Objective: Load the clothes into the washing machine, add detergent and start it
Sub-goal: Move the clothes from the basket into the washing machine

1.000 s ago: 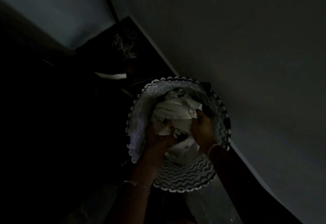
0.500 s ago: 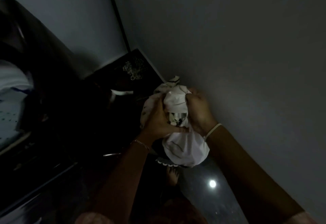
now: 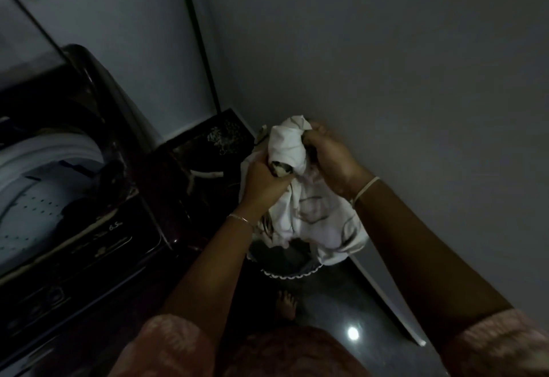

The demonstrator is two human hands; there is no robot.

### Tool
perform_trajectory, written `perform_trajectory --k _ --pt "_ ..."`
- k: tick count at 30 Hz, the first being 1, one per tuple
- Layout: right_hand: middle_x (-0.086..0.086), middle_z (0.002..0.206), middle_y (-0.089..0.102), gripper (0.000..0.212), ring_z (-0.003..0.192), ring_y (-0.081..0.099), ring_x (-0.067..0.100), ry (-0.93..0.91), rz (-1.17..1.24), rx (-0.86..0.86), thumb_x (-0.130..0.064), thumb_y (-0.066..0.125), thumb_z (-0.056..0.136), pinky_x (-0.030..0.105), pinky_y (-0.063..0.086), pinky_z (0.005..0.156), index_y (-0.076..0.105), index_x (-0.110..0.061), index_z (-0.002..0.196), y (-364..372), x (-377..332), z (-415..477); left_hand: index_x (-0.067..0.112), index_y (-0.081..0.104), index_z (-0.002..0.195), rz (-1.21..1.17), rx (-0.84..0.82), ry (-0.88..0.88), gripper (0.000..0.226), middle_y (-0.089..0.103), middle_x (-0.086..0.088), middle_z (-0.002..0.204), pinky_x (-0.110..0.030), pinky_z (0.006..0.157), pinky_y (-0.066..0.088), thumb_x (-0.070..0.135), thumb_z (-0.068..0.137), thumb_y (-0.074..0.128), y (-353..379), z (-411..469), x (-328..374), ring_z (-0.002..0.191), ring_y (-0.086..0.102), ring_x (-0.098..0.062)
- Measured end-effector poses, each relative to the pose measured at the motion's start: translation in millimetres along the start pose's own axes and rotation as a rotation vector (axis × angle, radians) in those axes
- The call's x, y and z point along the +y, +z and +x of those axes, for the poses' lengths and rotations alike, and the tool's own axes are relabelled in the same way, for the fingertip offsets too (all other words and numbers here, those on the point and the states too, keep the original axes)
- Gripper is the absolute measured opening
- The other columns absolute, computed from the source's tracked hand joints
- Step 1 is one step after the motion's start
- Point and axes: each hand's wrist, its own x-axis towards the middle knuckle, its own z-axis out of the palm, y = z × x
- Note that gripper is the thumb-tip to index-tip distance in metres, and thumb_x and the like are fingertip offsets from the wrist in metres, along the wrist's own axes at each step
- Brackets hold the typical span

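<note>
**Bundle lifted, drum waiting at nine o'clock**

The left hand (image 3: 263,182) and the right hand (image 3: 331,158) are both clenched on one wad of white clothes (image 3: 300,198), the left gripping its near-left side, the right closed over its top at about one o'clock. The loose cloth hangs down over the laundry basket (image 3: 289,271), whose scalloped rim shows just below.

The step in hand appears to be loading: the wad is up, clear of the basket, but not yet over the washing machine (image 3: 89,198), which stands open-topped at nine o'clock. The next move likely calls for a swing leftward and a drop into the pale drum (image 3: 38,195) (trailing hems could catch the rim).

The room is dim. The machine's panel markings are unreadable, the drum's contents are only a dark shape, no detergent is visible, and the basket's interior is mostly hidden.
</note>
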Motion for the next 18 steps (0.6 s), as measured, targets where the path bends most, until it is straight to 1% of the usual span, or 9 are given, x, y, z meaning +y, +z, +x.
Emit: perform_trajectory --k 1,3,5,7,9,11,13,16,18 --pt "0.010 0.080 0.054 0.009 0.074 0.053 0.017 -0.021 -0.053 -0.027 -0.007 0.050 0.078 0.026 0.044 0.062 0.057 -0.006 0.083 -4.3 -3.1 -2.4 0.001 0.063 0.109 -0.032 -0.003 -0.011 0.033 0.067 -0.006 0.094 -0.030 0.076 0.055 0.008 0.079 0.076 -3.0 2.2 1.4 0.078 0.065 -0.010" --pt "0.007 0.093 0.061 0.021 0.084 0.060 0.016 -0.038 -0.161 -0.060 -0.013 0.057 0.082 0.025 0.049 0.066 0.059 -0.012 0.102 -14.4 -8.7 -10.9 0.002 0.063 0.112 -0.082 -0.004 -0.002 0.038 0.067 -0.002 0.095 -0.026 0.077 0.055 0.011 0.078 0.077 -9.3 4.6 4.5 0.079 0.065 -0.003" --pt "0.000 0.119 0.060 0.049 0.105 0.061 0.012 -0.042 -0.263 -0.036 -0.026 0.066 0.084 0.025 0.054 0.080 0.048 -0.021 0.130 -25.4 -10.0 -20.5 0.001 0.062 0.114 -0.090 0.008 0.038 0.042 0.066 0.004 0.093 -0.018 0.074 0.055 0.013 0.077 0.078 -15.8 5.0 10.7 0.077 0.064 0.006" --pt "-0.008 0.128 0.054 0.064 0.114 0.056 0.006 -0.057 -0.333 0.045 -0.032 0.071 0.083 0.022 0.049 0.095 0.038 -0.024 0.138 -35.0 -3.9 -30.1 0.002 0.063 0.114 -0.134 0.020 0.061 0.045 0.068 0.002 0.097 -0.019 0.076 0.055 0.017 0.075 0.080 -21.2 4.4 20.3 0.083 0.065 0.004" --pt "-0.012 0.134 0.049 0.082 0.119 0.051 0.005 -0.045 -0.469 0.137 -0.056 0.070 0.074 0.024 0.043 0.102 0.034 -0.025 0.141 -44.2 7.5 -36.7 0.006 0.064 0.107 -0.149 0.018 0.061 0.036 0.067 0.003 0.098 -0.012 0.074 0.052 0.015 0.075 0.080 -23.9 2.8 31.5 0.081 0.063 0.010" --pt "-0.008 0.149 0.038 0.099 0.133 0.041 0.012 0.009 -0.560 0.251 -0.081 0.058 0.066 0.037 0.035 0.112 0.029 -0.030 0.146 -50.8 17.7 -41.8 0.015 0.062 0.101 -0.171 0.007 0.057 0.029 0.064 0.009 0.092 -0.009 0.071 0.048 0.014 0.077 0.078 -25.5 -2.1 43.3 0.075 0.060 0.016" --pt "-0.006 0.154 0.030 0.106 0.139 0.034 0.017 0.104 -0.434 0.339 -0.091 0.046 0.062 0.045 0.028 0.115 0.023 -0.034 0.148 -64.3 34.0 -41.1 0.018 0.062 0.103 -0.238 0.011 0.057 0.030 0.064 0.008 0.097 -0.017 0.081 0.049 0.013 0.078 0.077 -26.3 -7.1 53.6 0.089 0.063 0.003" --pt "-0.001 0.153 0.034 0.109 0.134 0.042 0.022 0.243 -0.120 0.351 -0.093 0.048 0.059 0.049 0.036 0.109 0.020 -0.037 0.148 -88.6 68.6 -36.1 0.025 0.060 0.101 -0.383 0.010 0.055 0.031 0.063 0.011 0.103 -0.025 0.092 0.047 0.008 0.079 0.075 -29.0 -12.3 67.0 0.102 0.060 -0.009" --pt "0.003 0.145 0.047 0.090 0.124 0.054 0.024 0.296 0.103 0.321 -0.087 0.045 0.070 0.046 0.046 0.099 0.037 -0.035 0.143 -70.0 58.0 -55.7 0.024 0.062 0.105 -0.492 -0.035 0.016 0.035 0.066 0.010 0.106 -0.030 0.094 0.049 0.007 0.077 0.075 -31.4 -16.4 72.6 0.103 0.062 -0.010"
